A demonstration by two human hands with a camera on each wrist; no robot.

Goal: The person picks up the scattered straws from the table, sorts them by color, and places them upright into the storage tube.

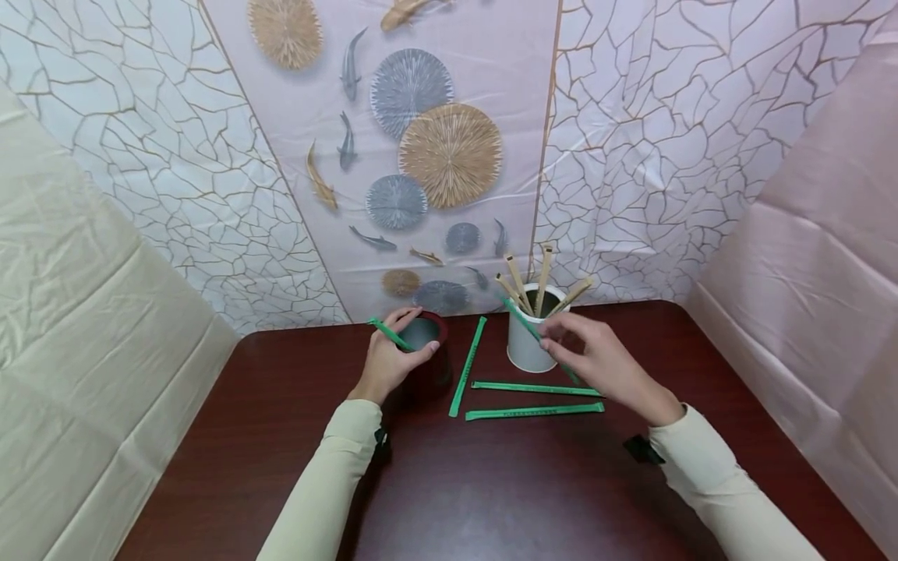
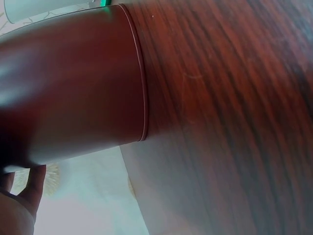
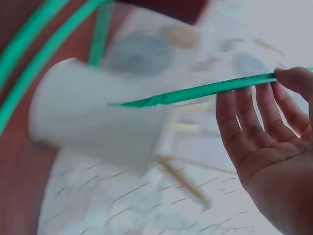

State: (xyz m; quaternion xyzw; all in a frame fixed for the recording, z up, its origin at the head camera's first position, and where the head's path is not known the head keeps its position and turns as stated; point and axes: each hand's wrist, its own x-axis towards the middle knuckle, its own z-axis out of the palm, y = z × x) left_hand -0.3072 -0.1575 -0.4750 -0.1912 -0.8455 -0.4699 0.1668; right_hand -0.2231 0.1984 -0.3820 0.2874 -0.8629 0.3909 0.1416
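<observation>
My left hand [image 1: 384, 366] grips the dark red cup [image 1: 433, 372], thumb and fingers around its side near the rim. The smooth side of that cup [image 2: 73, 83] fills much of the left wrist view. A green wrapped stick [image 1: 390, 334] juts from the cup's mouth on the left, beside the hand. My right hand [image 1: 609, 362] pinches another green wrapped stick [image 3: 195, 93] between thumb and fingers, slanting across the front of the white cup [image 1: 528, 349]. Several beige sticks [image 1: 544, 274] with dark marked tops stand in the white cup.
Between the cups, one green wrapped stick [image 1: 467, 366] lies lengthwise on the dark wooden table [image 1: 477, 499]. Two more, a rear stick [image 1: 536, 388] and a front stick [image 1: 535, 411], lie crosswise before the white cup. A patterned cloth [image 1: 449, 156] hangs behind the table.
</observation>
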